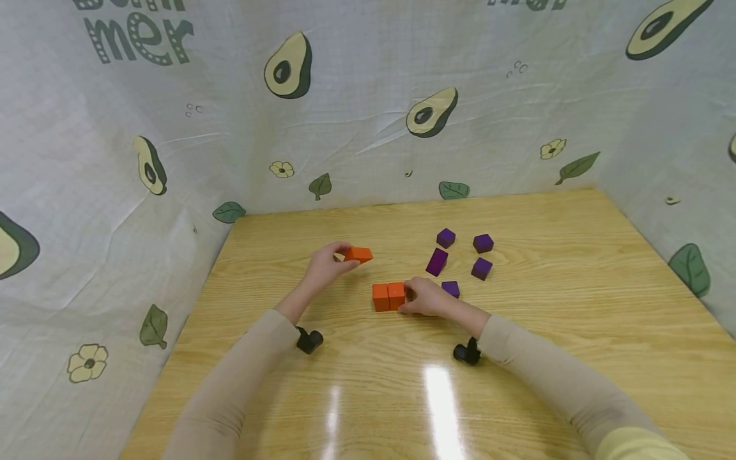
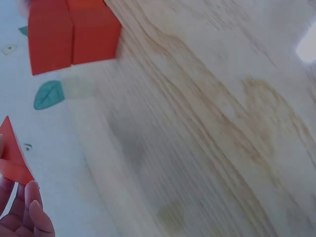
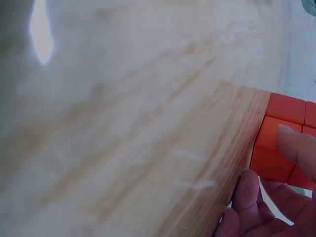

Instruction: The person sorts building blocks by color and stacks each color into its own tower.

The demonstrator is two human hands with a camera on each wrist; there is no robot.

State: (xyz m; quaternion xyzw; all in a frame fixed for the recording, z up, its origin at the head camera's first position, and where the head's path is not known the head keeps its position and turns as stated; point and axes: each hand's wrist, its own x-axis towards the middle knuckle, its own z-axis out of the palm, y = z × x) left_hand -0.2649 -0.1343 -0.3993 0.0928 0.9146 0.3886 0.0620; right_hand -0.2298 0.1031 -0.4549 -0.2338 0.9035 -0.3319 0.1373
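Note:
Raised over the table, the left hand (image 1: pixel 326 263) pinches an orange wedge-shaped block (image 1: pixel 360 255) between thumb and fingers. A pointed, triangular side of this wedge (image 2: pixel 14 155) shows in the left wrist view. Two orange cubes (image 1: pixel 381 298) stand side by side in front of the person, their faces touching. The right hand (image 1: pixel 427 297) grips the right-hand cube (image 1: pixel 397 296) from its right side. In the right wrist view, the thumb lies against that orange cube (image 3: pixel 274 148) and the fingers curl below it.
Several purple blocks lie right of the orange cubes, among them a longer one (image 1: pixel 437 262) and a cube (image 1: pixel 450 289) close behind the right hand. Black wrist cameras (image 1: pixel 310 340) hang under both forearms. A printed cloth (image 1: pixel 356 147) walls the wooden table (image 1: pixel 379 396) at back and sides.

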